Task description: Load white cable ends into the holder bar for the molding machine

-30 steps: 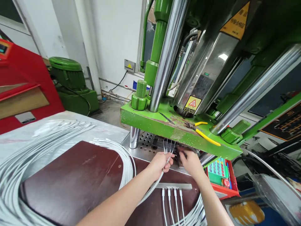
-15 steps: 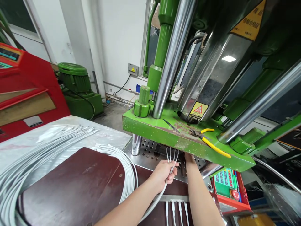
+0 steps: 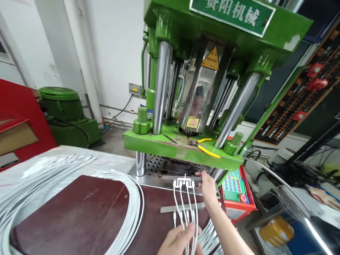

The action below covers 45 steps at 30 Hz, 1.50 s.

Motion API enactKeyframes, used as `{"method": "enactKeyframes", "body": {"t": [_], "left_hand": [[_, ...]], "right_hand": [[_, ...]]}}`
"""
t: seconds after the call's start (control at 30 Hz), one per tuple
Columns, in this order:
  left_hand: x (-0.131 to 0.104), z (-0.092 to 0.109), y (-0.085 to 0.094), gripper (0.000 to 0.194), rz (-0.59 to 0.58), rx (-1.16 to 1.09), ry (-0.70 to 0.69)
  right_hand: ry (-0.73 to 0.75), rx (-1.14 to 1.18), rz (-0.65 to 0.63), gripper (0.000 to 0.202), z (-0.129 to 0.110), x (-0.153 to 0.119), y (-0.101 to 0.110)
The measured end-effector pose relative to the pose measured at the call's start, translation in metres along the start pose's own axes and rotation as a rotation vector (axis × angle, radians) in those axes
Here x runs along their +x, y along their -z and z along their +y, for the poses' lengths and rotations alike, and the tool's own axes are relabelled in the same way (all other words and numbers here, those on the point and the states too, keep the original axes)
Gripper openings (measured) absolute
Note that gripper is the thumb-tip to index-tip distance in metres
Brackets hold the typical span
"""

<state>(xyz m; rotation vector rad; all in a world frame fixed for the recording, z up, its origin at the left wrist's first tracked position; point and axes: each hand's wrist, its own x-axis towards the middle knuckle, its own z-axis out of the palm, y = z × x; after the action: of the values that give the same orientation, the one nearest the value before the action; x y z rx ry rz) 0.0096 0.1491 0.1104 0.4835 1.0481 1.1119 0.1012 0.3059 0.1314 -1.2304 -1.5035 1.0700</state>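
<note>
My left hand (image 3: 178, 242) at the bottom edge grips several white cables (image 3: 186, 207). They rise to white moulded plug ends (image 3: 183, 183) joined in a row, held up just in front of the press opening. My right hand (image 3: 208, 189) reaches forward beside them and pinches the right end of a thin metal bar (image 3: 172, 177) lying at the edge of the perforated steel bed (image 3: 155, 166). A second metal bar (image 3: 170, 209) lies flat on the brown board (image 3: 79, 212), behind the cables.
The green press plate (image 3: 159, 143) overhangs the bed and carries yellow-handled pliers (image 3: 207, 149). A red and green control box (image 3: 233, 184) sits to the right. A looped bundle of white cables (image 3: 132, 209) lies on the board. A red machine (image 3: 16, 117) and a green motor (image 3: 63, 106) stand at the left.
The view has pulled back and up. My left hand has drawn toward me with the cables, and their ends now carry white moulded plugs. My right hand has come out from under the plate.
</note>
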Motion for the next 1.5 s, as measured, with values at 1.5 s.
{"method": "enactKeyframes", "body": {"t": [1.5], "left_hand": [[-0.026,0.033,-0.026,0.040,0.221,0.623,-0.565]], "right_hand": [[0.797,-0.848,-0.057,0.045,-0.057,-0.162,0.070]]}}
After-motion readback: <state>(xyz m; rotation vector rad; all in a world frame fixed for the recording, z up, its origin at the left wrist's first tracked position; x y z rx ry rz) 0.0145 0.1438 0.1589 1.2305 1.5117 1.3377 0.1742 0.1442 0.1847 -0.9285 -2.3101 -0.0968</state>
